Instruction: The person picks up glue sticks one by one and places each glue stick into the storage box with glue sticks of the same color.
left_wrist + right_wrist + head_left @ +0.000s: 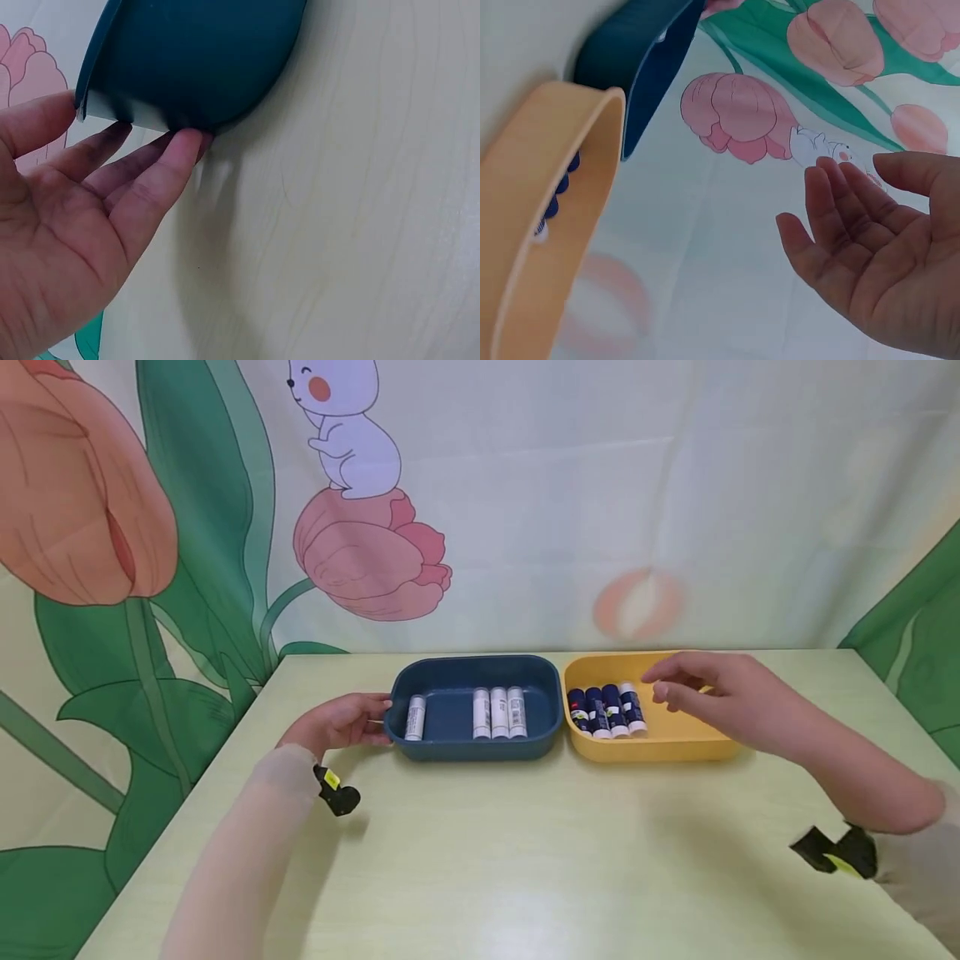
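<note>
My left hand (341, 722) reaches the left end of a dark blue tray (465, 752); in the left wrist view its fairly straight fingers touch the tray's rim and outer wall. Inside the tray, one white glue stick (415, 718) lies apart at the left, and a row of three white glue sticks (498, 712) lies right of the middle. A yellow tray (660, 749) stands beside it, holding several dark blue glue sticks (613, 710) side by side at its left. Over that tray's right part hovers my right hand (720, 693), fingers loosely bent and holding nothing.
Both trays stand near the back edge of a pale wood-grain table (510, 843). Behind it hangs a curtain (540, 527) printed with tulips and a white animal. Black devices are strapped at both wrists.
</note>
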Demonstrator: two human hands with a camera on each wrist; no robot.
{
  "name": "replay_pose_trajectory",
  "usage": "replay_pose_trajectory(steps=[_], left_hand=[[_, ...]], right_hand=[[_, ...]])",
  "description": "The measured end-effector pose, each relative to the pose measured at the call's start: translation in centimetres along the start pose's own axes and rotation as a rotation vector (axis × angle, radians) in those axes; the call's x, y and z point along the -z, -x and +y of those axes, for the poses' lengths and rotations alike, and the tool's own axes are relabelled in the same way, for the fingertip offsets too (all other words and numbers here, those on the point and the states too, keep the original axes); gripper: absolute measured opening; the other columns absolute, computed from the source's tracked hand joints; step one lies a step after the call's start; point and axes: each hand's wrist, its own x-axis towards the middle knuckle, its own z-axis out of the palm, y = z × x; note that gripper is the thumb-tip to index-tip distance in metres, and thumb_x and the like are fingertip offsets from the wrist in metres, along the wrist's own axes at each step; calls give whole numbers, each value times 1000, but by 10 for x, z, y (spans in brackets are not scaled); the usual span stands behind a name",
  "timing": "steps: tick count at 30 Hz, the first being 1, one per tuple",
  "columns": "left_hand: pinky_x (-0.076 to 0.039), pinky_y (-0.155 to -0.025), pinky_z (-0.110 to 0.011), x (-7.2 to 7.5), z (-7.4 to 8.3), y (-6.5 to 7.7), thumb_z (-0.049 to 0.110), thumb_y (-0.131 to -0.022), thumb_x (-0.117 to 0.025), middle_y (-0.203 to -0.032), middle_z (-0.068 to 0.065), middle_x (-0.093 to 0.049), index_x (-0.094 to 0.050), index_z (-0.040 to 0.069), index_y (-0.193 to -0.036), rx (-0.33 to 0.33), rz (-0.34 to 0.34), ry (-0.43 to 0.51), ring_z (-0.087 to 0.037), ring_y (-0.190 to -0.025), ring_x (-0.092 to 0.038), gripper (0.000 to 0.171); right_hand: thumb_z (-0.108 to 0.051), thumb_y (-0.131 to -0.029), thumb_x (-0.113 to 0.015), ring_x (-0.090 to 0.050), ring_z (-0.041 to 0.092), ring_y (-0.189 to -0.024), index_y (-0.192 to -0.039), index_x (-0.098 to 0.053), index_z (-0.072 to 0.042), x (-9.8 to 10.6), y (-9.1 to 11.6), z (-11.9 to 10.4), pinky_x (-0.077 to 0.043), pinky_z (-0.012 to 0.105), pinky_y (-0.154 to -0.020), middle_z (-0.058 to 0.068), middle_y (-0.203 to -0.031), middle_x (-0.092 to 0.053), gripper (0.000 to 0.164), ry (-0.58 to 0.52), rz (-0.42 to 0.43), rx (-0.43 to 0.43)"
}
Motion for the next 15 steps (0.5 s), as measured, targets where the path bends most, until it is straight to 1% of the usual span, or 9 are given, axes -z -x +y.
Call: replay_pose_trajectory(steps=[3, 5, 8, 11, 13, 15], left_hand=[[-63, -88, -27, -1, 0, -2, 20, -110, -38, -101, 5, -70, -21, 3, -163, -8, 13, -10, -11, -91, -68, 58], [-63, -87, -27, -1, 0, -3, 21, -110, -36, -99, 6, -70, -21, 2, -162, -12, 17, -13, -11, -89, -67, 57], [-62, -86, -27, -3, -2, -2, 22, -110, -35, -97, 5, -66, -23, 2, -160, -5, 30, -13, -10, -87, -66, 56], [-62, -84, -27, -3, -5, -1, 24, -109, -35, -94, 4, -63, -29, 2, -154, 7, 56, -14, -10, -86, -64, 50], [-61, -84, -26, -2, -7, 1, 25, -109, -35, -94, 3, -62, -32, 1, -149, 14, 84, -26, -10, -85, -64, 47], [-60, -87, -28, -1, -8, 3, 26, -109, -34, -98, 1, -61, -33, 1, -149, 21, 108, -47, -11, -87, -63, 47]], right_hand=[[-17, -104, -61, -67, 15, -96, -124, -70, -10, -14, 11, 3, -57, 20, -73, 3, -109, -74, 23, -18, 2, 52], [-17, -103, -62, -64, 11, -89, -122, -71, -12, -24, 16, 6, -57, 21, -71, -1, -104, -73, 22, -17, -24, 79], [-22, -102, -63, -59, 6, -85, -121, -72, -13, -41, 22, 10, -56, 20, -71, -7, -99, -71, 22, -5, -111, 101], [-27, -102, -63, -57, 2, -83, -120, -72, -14, -57, 24, 15, -54, 19, -71, -10, -97, -71, 24, 22, -212, 107], [-27, -102, -63, -56, 0, -81, -120, -72, -13, -66, 23, 20, -53, 19, -70, -10, -97, -71, 24, 38, -269, 117], [-25, -102, -63, -55, -1, -80, -119, -72, -12, -74, 21, 26, -52, 19, -68, -8, -98, -72, 23, 50, -307, 127]])
